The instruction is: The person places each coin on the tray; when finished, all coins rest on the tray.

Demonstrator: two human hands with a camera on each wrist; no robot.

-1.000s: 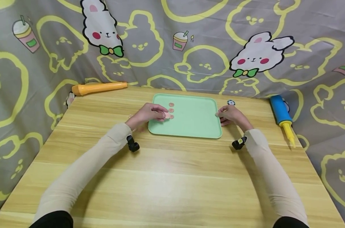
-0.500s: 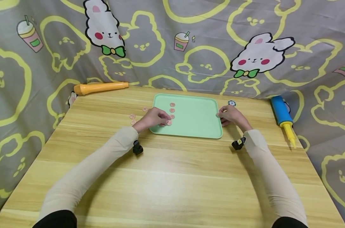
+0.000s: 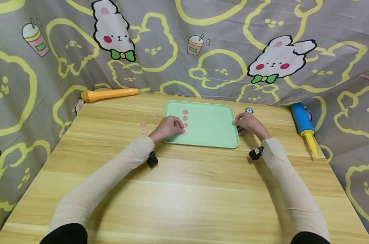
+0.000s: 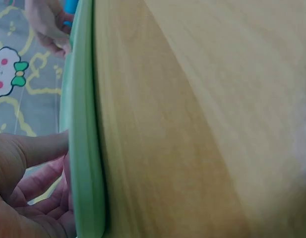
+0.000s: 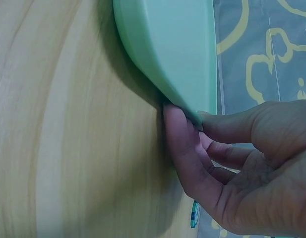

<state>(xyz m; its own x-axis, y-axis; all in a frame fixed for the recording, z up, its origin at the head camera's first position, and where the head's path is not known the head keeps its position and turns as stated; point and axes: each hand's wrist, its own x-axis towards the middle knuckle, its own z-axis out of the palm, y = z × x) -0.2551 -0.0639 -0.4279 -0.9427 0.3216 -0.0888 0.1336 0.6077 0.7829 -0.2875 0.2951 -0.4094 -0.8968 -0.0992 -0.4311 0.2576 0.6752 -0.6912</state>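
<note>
A light green tray point(image 3: 211, 127) lies on the table with a column of pink chips along its left part. Between the thumb and fingers of my left hand point(image 3: 170, 128) a pink chip point(image 3: 185, 131) is pinched, low over the tray at the near end of that column. Just beyond it on the tray lie the other pink chips point(image 3: 185, 118). In the left wrist view the tray's wall partly hides the fingertips. My right hand point(image 3: 248, 123) grips the tray's right rim, thumb on top and fingers underneath, as the right wrist view shows.
Several pink chips point(image 3: 143, 124) lie on the wooden table point(image 3: 184, 189) left of the tray. A dark-and-white chip point(image 3: 249, 110) sits behind the right hand. An orange microphone-shaped thing point(image 3: 109, 94) lies back left; a blue and yellow hand pump point(image 3: 303, 123) lies at right. Patterned cloth hangs behind.
My left hand has moved nearer along the tray and slightly right with its pink chip, bringing it to the column's near end. The right hand keeps its grip on the rim.
</note>
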